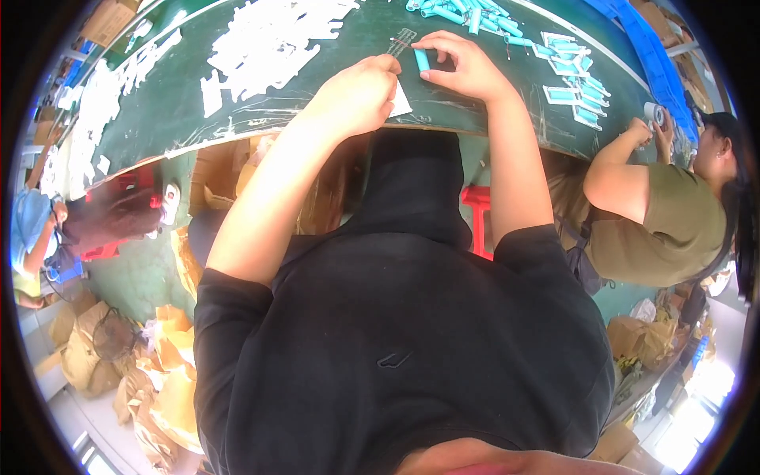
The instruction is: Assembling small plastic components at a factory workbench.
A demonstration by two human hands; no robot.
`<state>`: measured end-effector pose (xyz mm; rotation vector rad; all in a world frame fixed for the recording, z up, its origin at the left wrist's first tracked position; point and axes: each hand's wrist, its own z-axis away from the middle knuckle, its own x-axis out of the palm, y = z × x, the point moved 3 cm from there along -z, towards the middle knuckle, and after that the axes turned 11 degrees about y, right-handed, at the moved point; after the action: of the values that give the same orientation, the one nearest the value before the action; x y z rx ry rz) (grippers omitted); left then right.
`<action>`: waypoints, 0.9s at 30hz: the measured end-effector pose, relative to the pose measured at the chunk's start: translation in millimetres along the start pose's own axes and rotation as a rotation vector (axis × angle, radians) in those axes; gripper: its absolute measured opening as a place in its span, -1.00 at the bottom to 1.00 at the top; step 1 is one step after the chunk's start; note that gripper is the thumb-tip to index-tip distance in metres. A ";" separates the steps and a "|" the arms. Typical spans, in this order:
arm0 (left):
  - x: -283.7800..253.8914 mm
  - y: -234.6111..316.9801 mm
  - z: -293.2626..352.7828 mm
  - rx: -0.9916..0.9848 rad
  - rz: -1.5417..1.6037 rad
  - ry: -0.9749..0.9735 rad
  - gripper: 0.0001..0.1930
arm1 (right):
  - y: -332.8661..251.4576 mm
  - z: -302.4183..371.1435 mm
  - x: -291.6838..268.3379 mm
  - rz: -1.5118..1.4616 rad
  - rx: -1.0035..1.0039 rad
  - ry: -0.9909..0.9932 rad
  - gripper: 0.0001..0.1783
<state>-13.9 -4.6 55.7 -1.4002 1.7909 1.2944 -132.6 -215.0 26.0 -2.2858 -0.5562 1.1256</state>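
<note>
We get white parts (265, 47) spread over the left of the green table (170, 119). Next, left hand (356, 95): fingers bunched, pinching the near end of a clear strip (403, 39); a white sheet (400, 104) pokes out by that hand. Just right of the strip, our right hand (465, 70) pinches a blue tube (421, 60) between thumb and index; we can't tell if it touches the table. Beyond: loose tubes (475, 20), blue-and-white units (562, 96), then a co-worker (673, 198) holding a roll (652, 112).

Head-worn fisheye looks down; shirt (412, 317) close, table (174, 107) beyond.
</note>
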 end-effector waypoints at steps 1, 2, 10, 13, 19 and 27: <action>0.2 0.3 -0.7 -0.002 -0.002 0.002 -0.96 | 0.2 0.9 0.0 0.005 -0.006 0.002 -0.43; 1.3 0.3 -1.2 -0.003 -0.004 0.005 -0.96 | -0.8 -0.5 0.4 0.010 -0.016 0.004 -0.43; 6.7 -6.4 -3.0 0.186 -0.106 0.037 -0.91 | -1.8 -1.4 1.0 -0.026 -0.008 0.000 -0.43; 4.3 -13.7 -3.4 0.213 -0.024 0.089 -0.86 | 2.3 0.4 -0.3 -0.022 -0.007 0.005 -0.44; 12.1 -20.3 3.2 0.060 0.076 0.300 -0.83 | 5.0 0.3 -2.5 -0.033 0.011 -0.051 -0.46; 14.8 -49.0 15.5 0.112 0.466 0.612 -0.86 | -5.0 -3.2 -0.9 -0.368 0.135 -0.015 -0.52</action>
<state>24.6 2.5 19.2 -1.4688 2.6808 0.9998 -131.2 -212.5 31.2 -1.9594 -0.8400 0.9660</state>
